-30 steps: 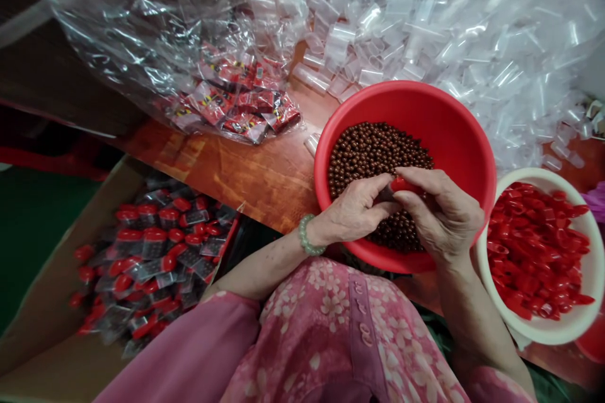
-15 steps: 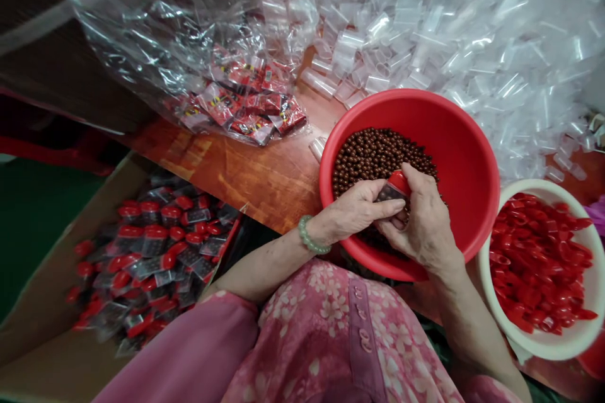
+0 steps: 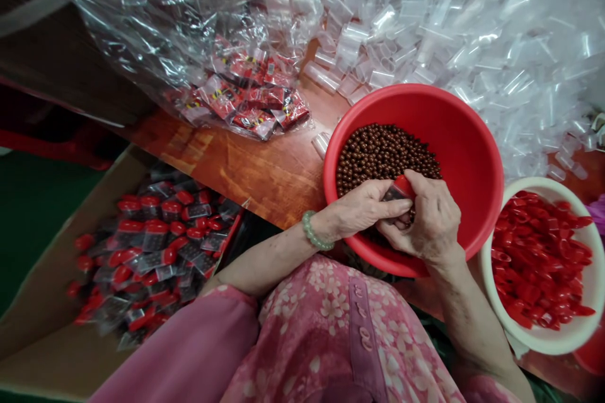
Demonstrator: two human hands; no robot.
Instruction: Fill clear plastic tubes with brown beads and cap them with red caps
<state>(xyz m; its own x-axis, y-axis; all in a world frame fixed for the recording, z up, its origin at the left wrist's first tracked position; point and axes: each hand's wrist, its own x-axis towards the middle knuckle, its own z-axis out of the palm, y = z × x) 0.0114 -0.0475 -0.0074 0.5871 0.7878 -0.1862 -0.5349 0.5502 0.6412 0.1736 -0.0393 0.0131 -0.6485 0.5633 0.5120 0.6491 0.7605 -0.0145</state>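
Observation:
A small clear container with a red cap [image 3: 403,186] and dark contents is held between both hands over the red bowl [image 3: 477,138]. My left hand [image 3: 363,206], with a green bead bracelet at the wrist, pinches the container's clear body. Curled around its capped end is my right hand [image 3: 428,217], its fingers bent against the red cap. Brown round balls [image 3: 378,154] fill the left part of the bowl below the hands.
Clear plastic tubes [image 3: 406,31] are heaped behind the bowl. A white basin [image 3: 543,343] of red caps stands at right. Red packets [image 3: 255,97] lie in a clear bag at upper left. A cardboard box [image 3: 42,327] of capped containers sits lower left.
My right hand's fingers have curled in more at the red cap. The view has shifted slightly, and both hands still hold the container.

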